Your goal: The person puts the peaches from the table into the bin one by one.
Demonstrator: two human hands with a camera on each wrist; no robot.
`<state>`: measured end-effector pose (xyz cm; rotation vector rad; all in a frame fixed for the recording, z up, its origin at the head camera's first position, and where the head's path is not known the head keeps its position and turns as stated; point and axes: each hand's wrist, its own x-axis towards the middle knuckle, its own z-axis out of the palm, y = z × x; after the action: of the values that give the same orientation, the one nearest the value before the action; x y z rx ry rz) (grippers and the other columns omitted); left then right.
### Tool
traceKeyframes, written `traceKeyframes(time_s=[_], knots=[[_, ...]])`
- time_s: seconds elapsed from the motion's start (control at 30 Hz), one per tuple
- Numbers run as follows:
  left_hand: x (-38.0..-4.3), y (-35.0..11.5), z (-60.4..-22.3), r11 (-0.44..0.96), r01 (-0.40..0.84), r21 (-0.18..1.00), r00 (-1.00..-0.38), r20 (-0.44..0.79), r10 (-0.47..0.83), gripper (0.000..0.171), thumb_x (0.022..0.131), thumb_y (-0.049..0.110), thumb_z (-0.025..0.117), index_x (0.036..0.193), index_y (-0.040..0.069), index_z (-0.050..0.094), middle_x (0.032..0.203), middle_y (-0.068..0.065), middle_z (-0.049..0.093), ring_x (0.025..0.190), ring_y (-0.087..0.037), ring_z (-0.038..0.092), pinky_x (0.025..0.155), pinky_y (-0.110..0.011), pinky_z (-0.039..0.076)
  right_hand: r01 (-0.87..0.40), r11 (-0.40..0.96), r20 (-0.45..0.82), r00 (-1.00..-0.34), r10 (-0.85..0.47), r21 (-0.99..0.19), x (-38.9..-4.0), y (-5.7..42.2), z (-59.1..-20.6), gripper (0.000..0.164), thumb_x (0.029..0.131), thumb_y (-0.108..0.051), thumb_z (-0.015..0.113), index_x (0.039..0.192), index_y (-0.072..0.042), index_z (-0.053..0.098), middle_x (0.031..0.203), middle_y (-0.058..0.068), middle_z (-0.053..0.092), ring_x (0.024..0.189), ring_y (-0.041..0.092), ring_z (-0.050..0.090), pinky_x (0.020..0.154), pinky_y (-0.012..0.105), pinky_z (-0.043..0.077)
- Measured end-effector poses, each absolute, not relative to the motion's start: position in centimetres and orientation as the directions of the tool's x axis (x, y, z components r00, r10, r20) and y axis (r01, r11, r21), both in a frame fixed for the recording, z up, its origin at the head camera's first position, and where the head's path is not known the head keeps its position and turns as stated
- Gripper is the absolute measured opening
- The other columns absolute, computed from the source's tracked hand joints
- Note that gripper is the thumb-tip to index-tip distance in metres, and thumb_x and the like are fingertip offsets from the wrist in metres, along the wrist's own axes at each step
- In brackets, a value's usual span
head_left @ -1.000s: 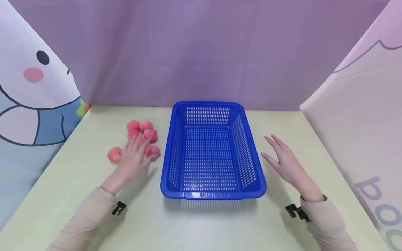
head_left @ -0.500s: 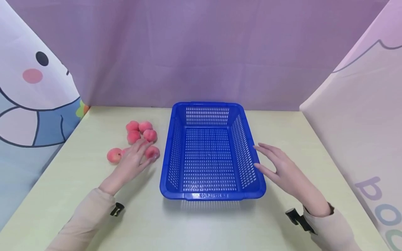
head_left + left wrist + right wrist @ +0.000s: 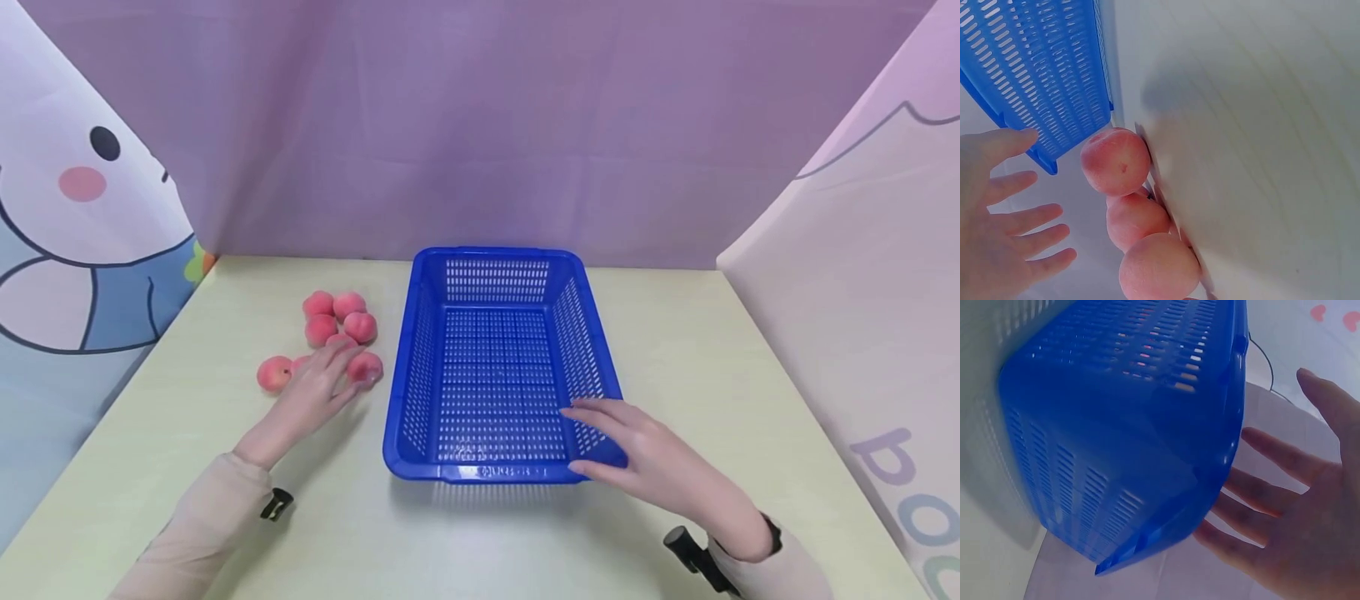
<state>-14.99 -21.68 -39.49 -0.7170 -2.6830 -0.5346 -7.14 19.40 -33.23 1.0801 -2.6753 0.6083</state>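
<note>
Blue plastic basket (image 3: 491, 472) on table (image 3: 480, 550); peaches (image 3: 360, 327) L of it. L hand (image 3: 317, 390) above peaches, fingers spread, nil held. R hand (image 3: 641, 454) at basket's near R corner, fingers extended, nil held.

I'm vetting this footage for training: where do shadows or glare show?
Head: soft shadow on the table in front of the blue basket; left wrist: hazy shadow near the peaches; right wrist: dim, with glints on the basket's rim.

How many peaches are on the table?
8 in sight, all left of the blue basket: four peaches clustered at the back, one partly covered just in front, one by the left hand, and two leftmost, one partly covered. The hand may hide more.
</note>
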Motion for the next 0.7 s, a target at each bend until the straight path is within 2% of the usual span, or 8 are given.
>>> traceKeyframes(time_s=[0.17,0.37,0.53,0.7], knots=[[-15.0,-21.8,-39.7,0.802,0.530,0.278,-0.822,0.400,0.405,0.049,0.075,0.013,0.068,0.119,-0.002,0.050,0.122,-0.024,0.045,0.112,-0.040,0.042,0.089,-0.057,0.033,-0.711,0.641,0.307,-0.703,-0.642,-0.289,-7.0,19.0,-33.8,0.052,0.075,-0.044,0.064,0.116,-0.012,0.057,0.116,0.008,0.055,0.107,0.025,0.052,0.085,0.040,0.045],[-14.9,-21.8,-39.9,0.798,0.538,0.273,-0.816,0.405,0.412,0.049,0.074,0.009,0.068,0.117,-0.005,0.050,0.121,-0.025,0.046,0.110,-0.040,0.044,0.087,-0.057,0.034,-0.727,0.618,0.282,-0.686,-0.671,-0.298,-7.0,18.6,-34.2,0.050,0.074,-0.041,0.066,0.113,-0.010,0.059,0.110,0.005,0.059,0.101,0.023,0.055,0.082,0.038,0.047],[-14.9,-21.8,-40.1,0.795,0.539,0.278,-0.817,0.403,0.413,0.048,0.075,0.010,0.067,0.117,-0.004,0.051,0.120,-0.024,0.047,0.109,-0.039,0.044,0.087,-0.057,0.034,-0.712,0.630,0.217,-0.698,-0.682,-0.309,-7.1,18.2,-34.4,0.052,0.073,-0.042,0.067,0.113,-0.010,0.059,0.106,0.005,0.061,0.098,0.024,0.057,0.081,0.039,0.047],[-14.8,-21.9,-40.0,0.802,0.527,0.281,-0.828,0.384,0.409,0.047,0.076,0.011,0.066,0.118,-0.004,0.051,0.121,-0.024,0.046,0.111,-0.039,0.043,0.089,-0.057,0.033,-0.706,0.637,0.170,-0.700,-0.693,-0.311,-7.3,17.9,-34.7,0.051,0.072,-0.041,0.068,0.110,-0.008,0.060,0.100,0.003,0.062,0.091,0.019,0.059,0.077,0.035,0.049]])
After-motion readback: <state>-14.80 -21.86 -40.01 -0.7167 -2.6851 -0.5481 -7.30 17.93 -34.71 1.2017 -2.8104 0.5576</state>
